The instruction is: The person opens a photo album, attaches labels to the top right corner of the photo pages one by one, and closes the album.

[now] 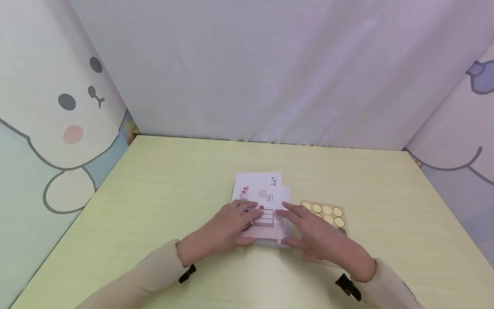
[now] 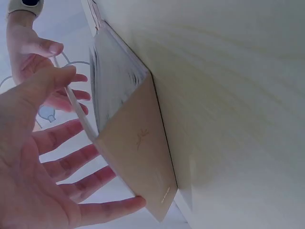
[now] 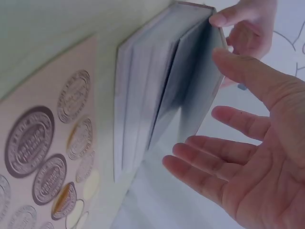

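A thick hardcover book [image 1: 266,193] with a printed pink drawer picture lies on the table, its top cover raised a little off the pages [image 3: 145,95] at the right edge. Across the cover's left part rests my left hand [image 1: 235,221], fingers spread and fairly straight. In the left wrist view its little fingertip is at the edge of the tan spine [image 2: 138,138]. At the right side is my right hand [image 1: 314,229], fingers extended, with the thumb tip at the raised cover's edge in the right wrist view.
A tan sheet of round stickers [image 1: 328,210] lies right of the book, partly under my right forearm; some circles are printed seals [image 3: 31,140]. The pale wooden table [image 1: 173,180] meets a white curtain [image 1: 247,73] at the back. Cartoon-printed cloth [image 1: 69,141] hangs at the left.
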Tool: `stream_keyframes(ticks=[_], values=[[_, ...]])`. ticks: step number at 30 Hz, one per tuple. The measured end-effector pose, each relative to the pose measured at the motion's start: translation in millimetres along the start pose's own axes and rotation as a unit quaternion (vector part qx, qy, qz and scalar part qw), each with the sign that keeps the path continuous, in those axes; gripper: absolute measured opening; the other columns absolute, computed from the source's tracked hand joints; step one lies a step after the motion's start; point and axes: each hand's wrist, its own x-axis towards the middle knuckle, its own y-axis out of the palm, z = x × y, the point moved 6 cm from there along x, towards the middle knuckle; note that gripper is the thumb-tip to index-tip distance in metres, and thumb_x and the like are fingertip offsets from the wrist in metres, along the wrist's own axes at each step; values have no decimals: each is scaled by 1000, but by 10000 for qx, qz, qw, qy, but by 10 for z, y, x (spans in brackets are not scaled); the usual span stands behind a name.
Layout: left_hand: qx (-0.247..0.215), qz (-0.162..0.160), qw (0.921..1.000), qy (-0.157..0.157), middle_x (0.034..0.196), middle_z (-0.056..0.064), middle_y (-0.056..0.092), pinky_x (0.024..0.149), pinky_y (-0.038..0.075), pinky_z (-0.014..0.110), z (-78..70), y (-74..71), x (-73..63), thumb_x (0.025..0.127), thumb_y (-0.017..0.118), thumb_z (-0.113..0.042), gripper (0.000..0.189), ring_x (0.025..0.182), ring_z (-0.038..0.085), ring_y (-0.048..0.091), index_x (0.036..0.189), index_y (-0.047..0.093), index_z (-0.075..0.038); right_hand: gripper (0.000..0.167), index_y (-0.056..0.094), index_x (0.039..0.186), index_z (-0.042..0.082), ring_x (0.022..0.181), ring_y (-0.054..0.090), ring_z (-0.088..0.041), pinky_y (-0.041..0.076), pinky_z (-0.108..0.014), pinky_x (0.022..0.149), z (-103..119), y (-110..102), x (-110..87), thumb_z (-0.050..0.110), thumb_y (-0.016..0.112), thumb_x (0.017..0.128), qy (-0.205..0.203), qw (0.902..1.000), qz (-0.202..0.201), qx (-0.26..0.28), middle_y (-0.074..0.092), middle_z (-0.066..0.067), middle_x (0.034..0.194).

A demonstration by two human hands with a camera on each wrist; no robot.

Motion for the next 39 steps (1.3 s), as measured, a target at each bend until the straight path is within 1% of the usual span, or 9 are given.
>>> stream_keyframes(ticks=[6, 15, 19, 23, 26, 29, 33, 36, 39], values=[[-227, -374, 9990, 8, 129, 8, 54, 95, 47, 38, -13, -73, -56, 81, 69, -37, 55, 117, 24, 51, 129, 54, -14, 71, 41, 137, 9, 104, 58, -21, 53, -33, 82, -50, -92, 25, 32, 74, 78, 187, 9994, -117, 269, 54, -12, 127], [-415, -639, 9964, -370, 127, 4, 54, 93, 49, 32, 30, -124, -178, 85, 65, -34, 50, 113, 18, 54, 129, 52, -15, 66, 38, 140, 3, 117, 53, -33, 48, -44, 93, -76, -10, 170, 23, 68, 84, 731, 9952, 292, 585, 53, -19, 130], [-475, -595, 9955, -562, 128, 3, 53, 92, 50, 33, 63, -111, -211, 85, 65, -39, 53, 114, 18, 53, 130, 51, -16, 68, 35, 142, 3, 120, 51, -33, 46, -44, 96, -44, 32, 220, 23, 67, 86, 636, 9954, 250, 677, 50, -19, 134], [-245, -663, 9967, -394, 130, 4, 51, 86, 53, 33, 37, -104, -228, 79, 69, -48, 67, 112, 21, 54, 134, 47, -16, 71, 30, 144, 3, 122, 50, -30, 46, -42, 96, 15, 6, 236, 24, 66, 86, 323, 9972, -159, 658, 47, -17, 137], [4, -818, 9962, -315, 129, 5, 51, 79, 55, 32, 12, -127, -238, 78, 72, -42, 69, 108, 21, 56, 136, 45, -16, 76, 25, 145, 2, 120, 51, -28, 48, -39, 94, 65, -40, 252, 22, 67, 86, 35, 9964, -509, 680, 47, -17, 138], [42, -929, 9948, -404, 128, 4, 52, 74, 56, 31, 5, -160, -260, 79, 72, -30, 65, 105, 20, 57, 135, 45, -16, 82, 18, 147, 1, 122, 50, -28, 47, -40, 94, 82, -83, 270, 21, 67, 85, 33, 9945, -637, 837, 43, -17, 141], [-124, -1022, 9935, -487, 127, 4, 53, 77, 56, 30, 4, -194, -286, 79, 71, -23, 62, 107, 18, 56, 135, 45, -15, 84, 15, 148, 1, 123, 48, -30, 47, -43, 94, 38, -89, 281, 28, 65, 87, 542, 9931, -365, 976, 42, -17, 142], [-250, -1109, 9918, -587, 127, 1, 52, 81, 54, 28, 9, -229, -308, 79, 70, -20, 65, 110, 15, 55, 137, 41, -17, 79, 23, 146, 0, 127, 43, -33, 43, -46, 99, -2, -28, 286, 35, 63, 88, 893, 9909, 129, 994, 39, -19, 144], [-376, -1225, 9888, -765, 125, 0, 53, 80, 54, 27, 27, -276, -344, 78, 70, -18, 71, 107, 13, 56, 140, 37, -18, 71, 34, 142, 1, 130, 39, -38, 40, -49, 102, -30, 73, 292, 36, 63, 87, 998, 9889, 569, 943, 35, -20, 146]])
